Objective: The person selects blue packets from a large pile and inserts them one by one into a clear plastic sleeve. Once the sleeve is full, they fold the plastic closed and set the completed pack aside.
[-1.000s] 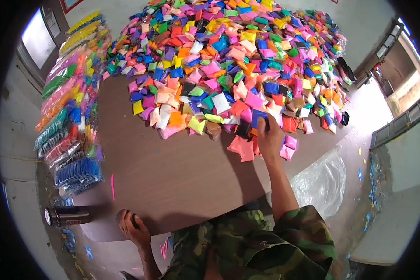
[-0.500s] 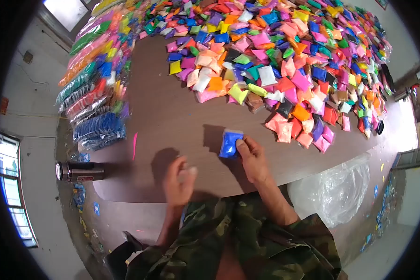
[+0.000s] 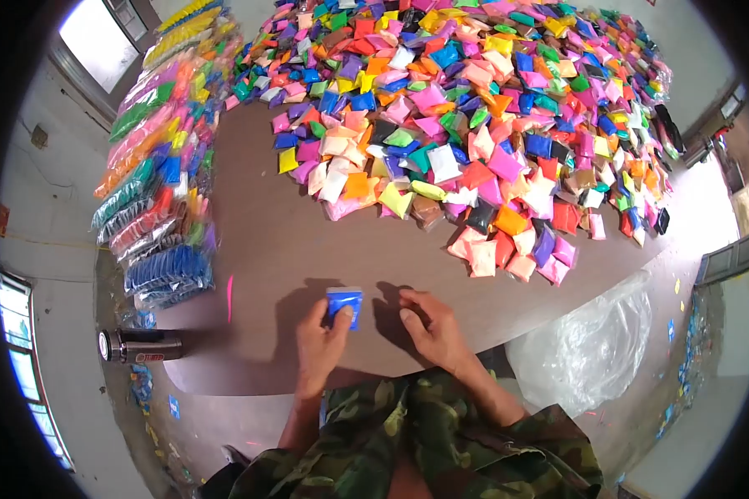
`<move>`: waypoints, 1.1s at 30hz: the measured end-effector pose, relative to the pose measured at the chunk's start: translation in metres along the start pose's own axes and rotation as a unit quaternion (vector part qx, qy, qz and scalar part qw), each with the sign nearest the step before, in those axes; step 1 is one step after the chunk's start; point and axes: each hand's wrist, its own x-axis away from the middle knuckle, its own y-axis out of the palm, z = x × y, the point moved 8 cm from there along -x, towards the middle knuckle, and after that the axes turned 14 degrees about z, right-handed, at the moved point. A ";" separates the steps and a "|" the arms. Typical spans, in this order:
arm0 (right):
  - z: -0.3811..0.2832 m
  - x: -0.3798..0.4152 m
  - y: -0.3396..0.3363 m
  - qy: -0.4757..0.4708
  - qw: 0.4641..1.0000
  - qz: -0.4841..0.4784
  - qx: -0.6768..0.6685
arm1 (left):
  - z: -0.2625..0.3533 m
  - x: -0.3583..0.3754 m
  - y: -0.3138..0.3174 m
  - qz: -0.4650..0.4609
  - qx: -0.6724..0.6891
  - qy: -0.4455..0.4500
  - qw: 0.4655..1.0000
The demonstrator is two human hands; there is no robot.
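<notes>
A small blue packet point(image 3: 354, 301) in clear wrapping is pinched between the thumb and fingers of my left hand point(image 3: 320, 348), held up over the near part of the brown table point(image 3: 250, 249). To its right, my right hand point(image 3: 435, 333) is empty, with thumb and forefinger a little apart and the fingers bent. A gap lies between that hand and the blue packet. Beyond both hands spreads a large heap of small colourful packets point(image 3: 441, 162), the nearest of them pink, orange, red and purple.
Stacked bundles of packets in clear bags point(image 3: 168, 270) line the table's left side. A dark metal flask point(image 3: 141, 345) lies at the left edge, near a pink strip point(image 3: 230, 299). A large clear plastic bag point(image 3: 582, 349) hangs beside the near right edge. Scraps litter the floor.
The blue packet has passed from my right hand to my left. My right hand has let go and moved slightly nearer to me. The view has shifted a little.
</notes>
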 end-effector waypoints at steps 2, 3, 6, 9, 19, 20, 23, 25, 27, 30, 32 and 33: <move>-0.003 -0.004 -0.015 -0.010 0.999 0.012 0.029 | 0.000 -0.011 -0.016 0.036 0.008 0.029 0.999; -0.002 -0.005 -0.021 -0.014 0.999 0.018 0.043 | -0.007 -0.016 -0.021 0.015 -0.026 0.015 0.999; 0.007 -0.012 -0.037 -0.007 0.997 0.051 0.056 | 0.006 -0.024 -0.030 0.055 -0.279 0.173 0.943; 0.011 -0.020 -0.051 0.011 0.995 0.053 0.084 | 0.003 -0.034 -0.039 0.048 -0.310 0.197 0.929; -0.003 -0.077 0.009 -0.165 0.979 -0.033 0.116 | 0.098 -0.082 0.025 0.014 -0.221 0.314 0.923; 0.003 -0.083 0.023 -0.175 0.977 -0.052 0.113 | 0.115 -0.089 0.041 -0.002 -0.192 0.333 0.923; 0.007 -0.098 0.045 -0.201 0.973 -0.073 0.090 | 0.149 -0.116 0.091 -0.024 -0.145 0.384 0.911; 0.013 -0.105 0.047 -0.199 0.976 -0.066 0.066 | 0.161 -0.140 0.124 -0.022 -0.151 0.426 0.892; 0.025 -0.105 0.045 -0.174 0.982 -0.054 0.037 | 0.160 -0.163 0.157 -0.012 -0.181 0.471 0.864; 0.025 -0.108 0.044 -0.145 0.985 -0.090 0.029 | 0.163 -0.183 0.191 0.014 -0.233 0.518 0.823; 0.031 -0.109 0.046 -0.116 0.987 -0.105 0.027 | 0.161 -0.194 0.201 0.000 -0.224 0.505 0.833; 0.034 -0.109 0.048 -0.100 0.989 -0.110 0.024 | 0.163 -0.197 0.203 -0.005 -0.224 0.506 0.833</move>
